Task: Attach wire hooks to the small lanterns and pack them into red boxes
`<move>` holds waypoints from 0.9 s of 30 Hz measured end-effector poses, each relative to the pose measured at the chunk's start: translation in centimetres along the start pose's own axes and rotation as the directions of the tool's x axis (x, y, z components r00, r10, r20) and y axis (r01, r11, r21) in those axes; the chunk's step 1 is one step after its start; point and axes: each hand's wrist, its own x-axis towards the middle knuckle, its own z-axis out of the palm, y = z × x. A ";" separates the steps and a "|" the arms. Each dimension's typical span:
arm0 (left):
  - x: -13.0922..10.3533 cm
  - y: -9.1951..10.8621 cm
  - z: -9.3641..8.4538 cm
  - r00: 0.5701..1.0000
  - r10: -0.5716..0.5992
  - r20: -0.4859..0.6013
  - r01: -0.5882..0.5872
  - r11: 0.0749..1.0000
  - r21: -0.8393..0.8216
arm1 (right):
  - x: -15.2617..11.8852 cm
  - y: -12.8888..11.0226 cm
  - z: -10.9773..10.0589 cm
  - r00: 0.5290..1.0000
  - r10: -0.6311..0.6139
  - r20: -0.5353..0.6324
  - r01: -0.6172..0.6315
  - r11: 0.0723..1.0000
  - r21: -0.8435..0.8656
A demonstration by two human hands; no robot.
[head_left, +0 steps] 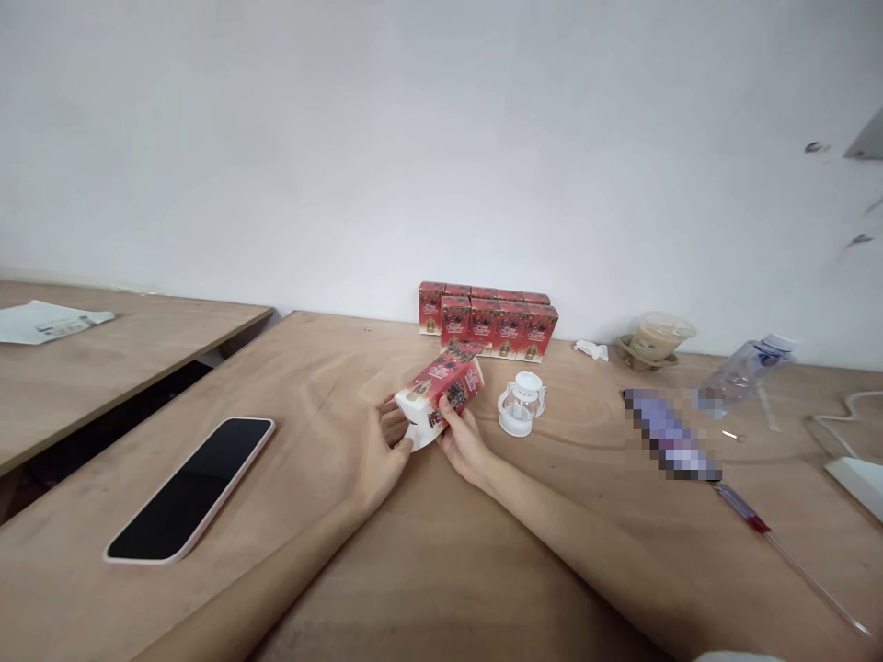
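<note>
Both hands hold a red printed cardboard box (441,379), tilted above the wooden table, with white flaps at its near end. My left hand (382,450) is closed at the near left end, its thumb on a white flap. My right hand (466,443) grips the box from the right, thumb on its printed side; its other fingers are partly hidden beneath. Just right of the box, a small white lantern (519,405) with clear sides stands upright on the table. Behind are several similar red boxes (498,322), standing in two rows by the wall.
On the left lies a black-screened phone (193,487) in a pink case. To the right are a lidded cup (659,336), a crumpled tissue (591,349), a clear bottle (745,372), a pixelated phone-like object (669,432) and a screwdriver (759,524). A second table (103,368) stands left, beyond a gap.
</note>
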 end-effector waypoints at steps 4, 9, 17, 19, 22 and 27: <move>0.0 -0.2 -0.6 0.987 0.158 -0.017 -0.150 0.962 0.229 | -0.1 -0.2 -0.1 0.999 0.000 0.052 0.002 0.999 -0.043; 0.8 -0.4 -2.0 0.712 0.660 0.241 -0.621 0.430 0.655 | -0.2 0.0 -0.4 0.993 -0.067 0.097 0.084 0.980 -0.181; 2.3 0.4 -3.7 0.352 0.733 0.583 -0.795 -0.094 0.599 | 0.0 0.5 -0.8 0.993 -0.110 0.047 0.119 0.956 -0.268; 2.5 0.5 -3.8 0.331 0.711 0.621 -0.817 -0.114 0.566 | 0.0 0.4 -0.8 0.995 -0.096 0.022 0.099 0.966 -0.241; 2.6 0.3 -3.9 0.308 0.686 0.659 -0.839 -0.131 0.529 | -0.1 0.1 -0.6 0.997 -0.083 -0.002 0.081 0.976 -0.203; 2.7 0.1 -4.0 0.321 0.680 0.659 -0.830 -0.133 0.542 | -0.3 -0.3 -0.2 0.998 -0.068 -0.009 0.065 0.984 -0.164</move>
